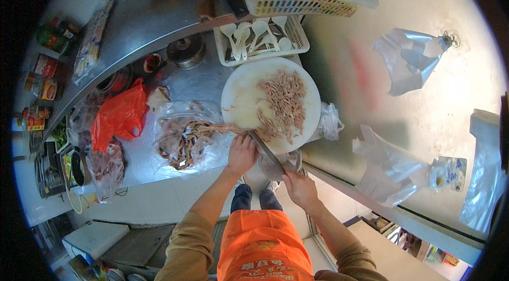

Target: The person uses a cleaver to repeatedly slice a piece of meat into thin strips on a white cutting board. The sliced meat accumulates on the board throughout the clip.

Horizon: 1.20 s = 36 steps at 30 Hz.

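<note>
My right hand (299,187) grips the handle of a kitchen knife (267,153), seen nearly along its spine. The blade lies over the near left edge of a round white cutting board (242,94). Beside the blade tip, my left hand (241,153) holds the end of a long brownish strip of meat or offal (220,127). That strip runs left to more uncut strips (185,141) on a clear plastic bag (212,153). Many thin cut pieces (284,98) are heaped on the board's right half. The fingertips of my left hand are partly hidden.
Behind the board sits a white basket of spoons (260,38). A red plastic bag (121,112) and a lidded metal pot (186,52) stand on the steel counter (199,82). A raised shelf (151,14) overhangs the back; plastic bags (413,60) hang on the right wall.
</note>
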Available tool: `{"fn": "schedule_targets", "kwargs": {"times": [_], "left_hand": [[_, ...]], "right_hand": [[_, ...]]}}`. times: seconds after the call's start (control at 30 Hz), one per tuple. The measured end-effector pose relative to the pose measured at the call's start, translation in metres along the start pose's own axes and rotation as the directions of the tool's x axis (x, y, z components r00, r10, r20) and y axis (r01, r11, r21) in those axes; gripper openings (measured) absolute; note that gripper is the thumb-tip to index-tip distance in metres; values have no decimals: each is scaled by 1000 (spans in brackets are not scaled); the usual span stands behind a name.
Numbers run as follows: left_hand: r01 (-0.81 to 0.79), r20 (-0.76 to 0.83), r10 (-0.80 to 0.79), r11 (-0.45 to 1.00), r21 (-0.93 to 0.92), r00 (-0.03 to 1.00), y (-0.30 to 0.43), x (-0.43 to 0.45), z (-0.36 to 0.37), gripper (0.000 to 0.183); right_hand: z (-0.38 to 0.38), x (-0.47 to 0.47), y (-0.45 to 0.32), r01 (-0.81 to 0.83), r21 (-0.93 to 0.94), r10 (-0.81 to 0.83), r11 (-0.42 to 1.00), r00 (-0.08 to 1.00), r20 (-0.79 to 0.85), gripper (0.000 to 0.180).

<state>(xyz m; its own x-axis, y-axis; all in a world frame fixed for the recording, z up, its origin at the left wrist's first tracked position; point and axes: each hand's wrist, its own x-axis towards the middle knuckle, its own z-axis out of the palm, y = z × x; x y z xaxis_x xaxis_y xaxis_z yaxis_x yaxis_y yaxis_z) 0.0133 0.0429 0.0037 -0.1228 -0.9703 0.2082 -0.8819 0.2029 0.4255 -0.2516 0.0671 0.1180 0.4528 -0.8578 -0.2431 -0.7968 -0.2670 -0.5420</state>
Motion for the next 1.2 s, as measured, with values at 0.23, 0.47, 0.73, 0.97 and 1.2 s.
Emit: {"fn": "schedule_targets", "kwargs": {"times": [0.23,0.47,0.73,0.97,1.2], "left_hand": [[66,110,-70,997,34,991,3,1,-12,45],[81,-9,-81,997,4,997,8,3,-13,42],[72,-35,-73,997,-24,997,5,2,-6,44],[71,-43,-72,997,-32,996,1,-4,-1,49],[72,-36,-74,996,-57,997,-3,-7,3,49]], "right_hand": [[23,70,8,-21,77,21,997,1000,0,35],[-8,52,6,-6,99,7,995,1000,-6,35],[-18,20,12,7,-12,-5,1000,991,137,40],[-17,13,19,15,40,-20,999,993,119,40],[-13,15,24,-19,41,12,999,987,161,42]]}}
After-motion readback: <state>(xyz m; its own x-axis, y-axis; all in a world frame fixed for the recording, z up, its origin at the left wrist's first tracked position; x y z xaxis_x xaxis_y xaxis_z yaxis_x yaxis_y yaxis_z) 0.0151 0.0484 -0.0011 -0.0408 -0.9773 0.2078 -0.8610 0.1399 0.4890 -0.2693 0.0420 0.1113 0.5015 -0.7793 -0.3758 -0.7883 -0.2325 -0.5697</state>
